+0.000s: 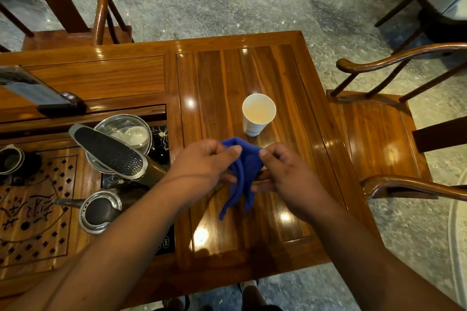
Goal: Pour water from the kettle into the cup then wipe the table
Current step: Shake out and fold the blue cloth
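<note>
A white paper cup (258,114) stands upright on the wooden table (298,134), holding pale liquid. Just in front of it a blue cloth (243,174) hangs above the tabletop, pinched from both sides. My left hand (204,166) grips its left edge and my right hand (283,171) grips its right edge. The kettle (106,151) with its black textured handle sits to the left on the black stove panel, beside my left forearm.
A metal bowl (126,131) with white cups sits behind the kettle. A second lidded pot (99,209) is nearer me. A carved tea tray (38,209) lies at the left. Wooden chairs stand at the right (379,134) and far left (83,7).
</note>
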Motion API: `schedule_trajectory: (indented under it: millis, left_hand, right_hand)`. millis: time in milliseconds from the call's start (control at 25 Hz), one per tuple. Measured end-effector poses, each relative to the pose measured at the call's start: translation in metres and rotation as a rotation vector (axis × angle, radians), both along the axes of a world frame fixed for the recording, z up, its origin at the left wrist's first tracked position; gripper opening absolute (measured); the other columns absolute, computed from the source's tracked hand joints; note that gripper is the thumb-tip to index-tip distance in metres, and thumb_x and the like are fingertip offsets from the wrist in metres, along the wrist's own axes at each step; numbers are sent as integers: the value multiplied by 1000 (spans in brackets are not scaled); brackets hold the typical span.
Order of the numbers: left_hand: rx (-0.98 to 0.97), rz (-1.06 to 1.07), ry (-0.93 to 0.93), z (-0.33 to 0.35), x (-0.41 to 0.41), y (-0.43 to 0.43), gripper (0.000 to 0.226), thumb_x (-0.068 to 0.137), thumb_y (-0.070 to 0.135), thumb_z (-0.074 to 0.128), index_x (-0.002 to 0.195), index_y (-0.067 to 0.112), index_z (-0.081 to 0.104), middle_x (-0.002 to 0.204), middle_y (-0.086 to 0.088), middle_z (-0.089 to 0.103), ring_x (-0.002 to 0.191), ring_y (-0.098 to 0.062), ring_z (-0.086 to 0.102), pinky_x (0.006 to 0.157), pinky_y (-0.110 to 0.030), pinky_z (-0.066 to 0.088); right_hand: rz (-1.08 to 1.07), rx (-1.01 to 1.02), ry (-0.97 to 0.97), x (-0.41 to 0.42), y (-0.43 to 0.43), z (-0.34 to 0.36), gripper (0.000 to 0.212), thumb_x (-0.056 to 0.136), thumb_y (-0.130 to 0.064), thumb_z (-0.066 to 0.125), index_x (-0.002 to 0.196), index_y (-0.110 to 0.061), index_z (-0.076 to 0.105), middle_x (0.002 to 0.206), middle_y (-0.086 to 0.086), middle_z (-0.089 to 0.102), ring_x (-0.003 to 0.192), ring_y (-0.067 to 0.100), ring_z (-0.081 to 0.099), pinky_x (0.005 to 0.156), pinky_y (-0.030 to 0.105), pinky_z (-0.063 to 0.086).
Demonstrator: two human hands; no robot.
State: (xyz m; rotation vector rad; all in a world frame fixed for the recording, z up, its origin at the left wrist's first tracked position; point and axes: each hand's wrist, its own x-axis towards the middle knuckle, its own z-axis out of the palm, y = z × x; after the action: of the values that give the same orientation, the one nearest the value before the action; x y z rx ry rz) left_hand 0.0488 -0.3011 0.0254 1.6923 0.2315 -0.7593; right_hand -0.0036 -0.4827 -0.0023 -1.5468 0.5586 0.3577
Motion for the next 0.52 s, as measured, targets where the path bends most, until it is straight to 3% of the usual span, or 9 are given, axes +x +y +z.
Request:
schedule_trajectory:
  millis: [80,160,240,320,440,520]
  left_hand:
    - [14,-13,5,-5,-3,-7,31,100,31,68,91,2,68,91,-26,78,76,-30,74,97,-60,59]
    - [28,-52,-2,-10,-3,-10,27,104,29,63,90,7,71,93,-24,77,85,-34,75,98,-53,59]
    - [-35,-70,44,-13,-2,-9,24,108,22,54,99,7,71,103,-22,76,88,-28,75,84,-33,62]
    - [-116,-36,74,-16,-3,-2,20,108,17,54,99,11,71,99,-11,77,77,-13,75,67,-17,57]
    - [-2,133,-30,-24,-7,22,8,95,20,76,94,15,70,86,-6,73,67,-10,70,63,-23,55]
    - [72,113,1,-36,-11,38,46,75,36,92,111,22,66,101,1,70,87,-12,69,80,-32,56]
  right_hand:
    - [81,81,-22,2,9,-2,12,108,-25,58,106,-13,62,94,5,76,84,23,74,76,43,65]
    - [166,88,-33,2,11,-5,17,101,-15,67,115,-11,60,103,7,77,95,24,75,82,40,63]
    - [177,90,-28,0,12,-9,34,96,6,69,126,-3,55,124,23,72,116,36,71,100,50,58]
    - [143,111,-19,-1,13,-12,36,96,16,61,129,3,53,127,30,69,118,39,69,104,50,55]
    - [88,164,36,2,7,-11,33,100,12,54,130,-2,57,126,30,70,108,37,69,92,46,54]
    - [47,289,81,2,0,-9,37,101,8,54,134,-7,59,132,29,68,115,40,70,95,47,56]
